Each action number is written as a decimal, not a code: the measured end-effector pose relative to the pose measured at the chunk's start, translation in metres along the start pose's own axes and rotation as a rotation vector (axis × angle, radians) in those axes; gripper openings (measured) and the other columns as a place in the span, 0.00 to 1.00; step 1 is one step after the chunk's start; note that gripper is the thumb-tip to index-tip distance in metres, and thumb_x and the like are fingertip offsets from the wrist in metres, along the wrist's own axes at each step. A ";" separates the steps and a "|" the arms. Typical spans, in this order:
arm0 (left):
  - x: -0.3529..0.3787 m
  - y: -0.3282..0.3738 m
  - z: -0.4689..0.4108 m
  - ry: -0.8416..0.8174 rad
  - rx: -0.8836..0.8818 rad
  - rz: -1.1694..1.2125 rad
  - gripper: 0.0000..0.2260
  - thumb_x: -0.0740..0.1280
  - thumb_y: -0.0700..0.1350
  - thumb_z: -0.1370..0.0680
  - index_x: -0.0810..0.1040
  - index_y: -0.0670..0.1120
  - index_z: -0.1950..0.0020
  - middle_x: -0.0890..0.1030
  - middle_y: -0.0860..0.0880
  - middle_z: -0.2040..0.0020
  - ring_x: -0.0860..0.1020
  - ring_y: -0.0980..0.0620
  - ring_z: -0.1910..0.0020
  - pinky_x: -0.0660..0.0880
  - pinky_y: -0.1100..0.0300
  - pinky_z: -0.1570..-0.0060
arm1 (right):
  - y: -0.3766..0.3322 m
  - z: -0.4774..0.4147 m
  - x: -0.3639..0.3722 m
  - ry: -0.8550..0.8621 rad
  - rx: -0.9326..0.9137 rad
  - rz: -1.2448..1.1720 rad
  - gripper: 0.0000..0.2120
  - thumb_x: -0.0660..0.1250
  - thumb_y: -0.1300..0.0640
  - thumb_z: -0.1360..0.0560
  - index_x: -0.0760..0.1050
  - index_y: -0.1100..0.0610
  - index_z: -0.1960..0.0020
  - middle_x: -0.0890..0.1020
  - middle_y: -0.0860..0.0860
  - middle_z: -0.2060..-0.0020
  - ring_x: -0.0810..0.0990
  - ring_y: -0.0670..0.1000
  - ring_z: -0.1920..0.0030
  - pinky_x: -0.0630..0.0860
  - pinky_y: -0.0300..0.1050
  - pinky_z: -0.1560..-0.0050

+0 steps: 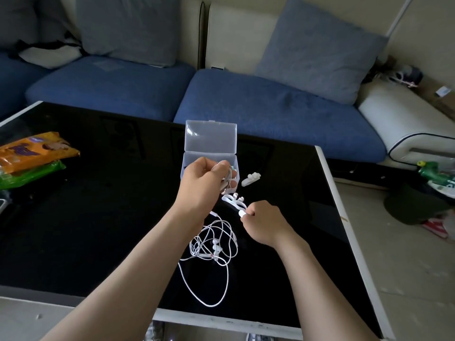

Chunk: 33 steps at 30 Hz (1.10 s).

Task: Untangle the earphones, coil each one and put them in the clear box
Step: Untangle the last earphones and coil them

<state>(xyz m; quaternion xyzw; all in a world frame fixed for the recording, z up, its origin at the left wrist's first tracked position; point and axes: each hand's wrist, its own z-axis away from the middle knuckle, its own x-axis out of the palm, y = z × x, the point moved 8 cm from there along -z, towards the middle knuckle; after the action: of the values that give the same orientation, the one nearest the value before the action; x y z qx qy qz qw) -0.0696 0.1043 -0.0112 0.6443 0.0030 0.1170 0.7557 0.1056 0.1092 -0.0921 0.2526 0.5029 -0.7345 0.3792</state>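
Observation:
My left hand [205, 179] grips a coiled white earphone [227, 177] just in front of the clear box [194, 161], whose lid [210, 137] stands open. My right hand [263, 221] pinches one end of a white cable tie [234, 203] that lies on the black table. A tangle of white earphones [211, 249] sits on the table between my forearms, with one long loop reaching toward the near edge. The inside of the box is mostly hidden behind my left hand.
A second white cable tie [250, 179] lies right of the box. Orange and green snack packets [32, 156] sit at the table's left edge. A blue sofa [270, 112] stands beyond the black table [98, 217]. Clutter lies on the floor at right.

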 end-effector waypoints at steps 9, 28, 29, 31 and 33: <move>0.010 -0.002 -0.001 0.037 -0.032 0.114 0.08 0.66 0.42 0.16 0.73 0.41 0.53 0.84 0.42 0.56 0.81 0.48 0.64 0.81 0.55 0.59 | -0.021 0.014 -0.037 0.044 -0.116 -0.895 0.16 0.60 0.67 0.20 0.71 0.55 0.35 0.87 0.65 0.50 0.78 0.50 0.67 0.71 0.45 0.65; 0.044 -0.031 0.003 -0.105 -0.346 0.342 0.10 0.65 0.45 0.15 0.80 0.39 0.41 0.88 0.43 0.47 0.84 0.49 0.53 0.82 0.53 0.51 | -0.029 0.041 -0.068 0.092 -0.284 -0.970 0.16 0.66 0.62 0.19 0.72 0.50 0.34 0.81 0.56 0.45 0.81 0.48 0.52 0.76 0.48 0.48; 0.043 -0.033 0.002 -0.101 -0.354 0.350 0.09 0.65 0.45 0.15 0.80 0.39 0.41 0.88 0.43 0.45 0.84 0.48 0.50 0.82 0.52 0.50 | -0.030 0.041 -0.068 0.087 -0.281 -0.963 0.17 0.66 0.62 0.21 0.72 0.51 0.34 0.81 0.57 0.43 0.80 0.49 0.51 0.76 0.48 0.48; 0.042 -0.034 0.002 -0.093 -0.357 0.374 0.09 0.66 0.44 0.15 0.80 0.39 0.41 0.87 0.41 0.43 0.85 0.46 0.48 0.82 0.49 0.45 | -0.031 0.042 -0.069 0.077 -0.276 -0.944 0.20 0.68 0.62 0.23 0.71 0.51 0.33 0.82 0.58 0.40 0.81 0.49 0.49 0.75 0.45 0.49; 0.040 -0.034 0.001 -0.093 -0.354 0.388 0.09 0.66 0.44 0.15 0.80 0.39 0.41 0.87 0.40 0.42 0.86 0.46 0.50 0.82 0.47 0.42 | -0.034 0.044 -0.068 0.058 -0.281 -0.918 0.19 0.67 0.67 0.20 0.71 0.51 0.33 0.86 0.56 0.43 0.83 0.46 0.50 0.75 0.41 0.51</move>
<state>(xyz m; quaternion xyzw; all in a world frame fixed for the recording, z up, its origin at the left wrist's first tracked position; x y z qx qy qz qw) -0.0241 0.1054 -0.0383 0.4954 -0.1759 0.2284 0.8194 0.1188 0.0956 -0.0060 -0.0288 0.6674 -0.7434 0.0321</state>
